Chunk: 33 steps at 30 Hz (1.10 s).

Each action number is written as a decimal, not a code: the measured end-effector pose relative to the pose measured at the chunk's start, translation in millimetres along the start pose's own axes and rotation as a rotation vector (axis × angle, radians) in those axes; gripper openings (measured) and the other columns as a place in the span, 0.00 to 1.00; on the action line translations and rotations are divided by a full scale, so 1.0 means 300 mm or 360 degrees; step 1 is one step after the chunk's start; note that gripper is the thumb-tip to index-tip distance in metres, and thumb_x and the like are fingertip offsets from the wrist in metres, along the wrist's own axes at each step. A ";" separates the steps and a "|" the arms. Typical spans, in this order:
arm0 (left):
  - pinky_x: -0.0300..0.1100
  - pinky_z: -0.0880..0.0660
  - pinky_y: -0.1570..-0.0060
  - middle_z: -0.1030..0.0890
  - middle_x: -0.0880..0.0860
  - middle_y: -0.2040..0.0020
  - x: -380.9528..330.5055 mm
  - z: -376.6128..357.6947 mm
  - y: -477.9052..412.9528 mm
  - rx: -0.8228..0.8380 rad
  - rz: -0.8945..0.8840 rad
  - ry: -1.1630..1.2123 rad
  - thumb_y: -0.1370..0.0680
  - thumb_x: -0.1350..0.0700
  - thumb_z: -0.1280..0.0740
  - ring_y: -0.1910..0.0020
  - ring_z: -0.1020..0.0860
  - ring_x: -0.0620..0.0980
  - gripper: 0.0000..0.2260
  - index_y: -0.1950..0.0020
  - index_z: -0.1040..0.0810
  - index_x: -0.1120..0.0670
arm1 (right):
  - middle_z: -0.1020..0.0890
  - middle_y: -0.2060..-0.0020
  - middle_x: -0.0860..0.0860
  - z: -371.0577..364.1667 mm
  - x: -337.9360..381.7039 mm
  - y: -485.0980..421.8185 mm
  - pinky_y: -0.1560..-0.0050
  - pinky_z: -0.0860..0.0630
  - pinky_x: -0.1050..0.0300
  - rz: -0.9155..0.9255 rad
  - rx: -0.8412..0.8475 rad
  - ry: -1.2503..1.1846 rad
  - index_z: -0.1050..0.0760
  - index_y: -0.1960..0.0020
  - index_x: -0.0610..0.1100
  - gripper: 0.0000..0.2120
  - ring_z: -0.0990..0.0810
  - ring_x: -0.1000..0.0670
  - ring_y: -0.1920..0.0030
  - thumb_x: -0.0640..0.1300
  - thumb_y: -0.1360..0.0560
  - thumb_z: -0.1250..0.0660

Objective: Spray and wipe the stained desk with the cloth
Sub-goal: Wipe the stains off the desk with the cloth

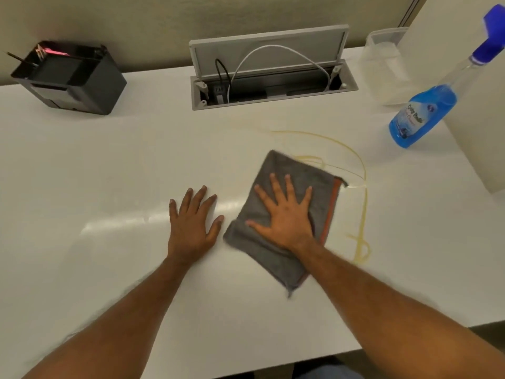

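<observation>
Wiping: right hand [284,214] flat, pressing cloth [262,253]; left hand [191,222] flat, empty, beside cloth; next sweep stain [363,214] right of cloth

Bare desk [82,173] left; spray bottle [420,116] and cable box [273,86] block behind.

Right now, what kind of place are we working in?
Most likely an office workstation: a white desk with a flip-up power and cable box set into it, what looks like a partition panel behind, and a black desk organiser holding pens.
</observation>
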<state>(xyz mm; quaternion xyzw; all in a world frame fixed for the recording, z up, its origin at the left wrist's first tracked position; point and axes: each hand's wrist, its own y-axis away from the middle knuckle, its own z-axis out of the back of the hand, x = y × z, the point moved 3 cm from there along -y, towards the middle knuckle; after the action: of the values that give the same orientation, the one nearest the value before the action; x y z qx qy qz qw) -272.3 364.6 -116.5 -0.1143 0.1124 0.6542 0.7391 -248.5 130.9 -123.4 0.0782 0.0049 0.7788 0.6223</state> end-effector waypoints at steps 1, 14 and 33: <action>0.63 0.50 0.25 0.36 0.50 0.22 -0.007 0.005 -0.004 -0.0012 0.0027 0.0043 0.21 0.39 0.47 0.22 0.43 0.54 0.26 0.27 0.31 0.49 | 0.51 0.19 0.50 -0.014 0.016 0.055 0.32 0.58 0.20 0.0122 -0.0027 -0.0002 0.49 0.21 0.62 0.42 0.56 0.40 0.20 0.80 0.30 0.54; 0.66 0.42 0.30 0.30 0.52 0.26 -0.147 -0.046 -0.074 -0.0087 0.0201 -0.0055 0.22 0.40 0.45 0.26 0.38 0.64 0.26 0.30 0.29 0.52 | 0.61 0.20 0.43 0.038 -0.281 0.090 0.33 0.65 0.20 -0.0207 0.0074 -0.0003 0.55 0.22 0.66 0.48 0.67 0.39 0.21 0.85 0.37 0.56; 0.62 0.46 0.27 0.32 0.50 0.25 -0.215 -0.108 -0.145 -0.0109 0.0154 -0.0048 0.21 0.41 0.46 0.24 0.39 0.57 0.24 0.29 0.30 0.49 | 0.61 0.20 0.45 0.047 -0.357 0.072 0.30 0.63 0.24 -0.0155 0.0090 0.0020 0.57 0.21 0.64 0.47 0.64 0.40 0.21 0.84 0.35 0.56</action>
<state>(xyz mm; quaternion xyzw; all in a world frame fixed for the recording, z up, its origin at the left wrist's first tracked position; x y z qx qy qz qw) -237.2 288.5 -125.8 -0.1241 0.0842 0.6944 0.7038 -244.9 20.8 -119.5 0.0906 0.0345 0.7477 0.6570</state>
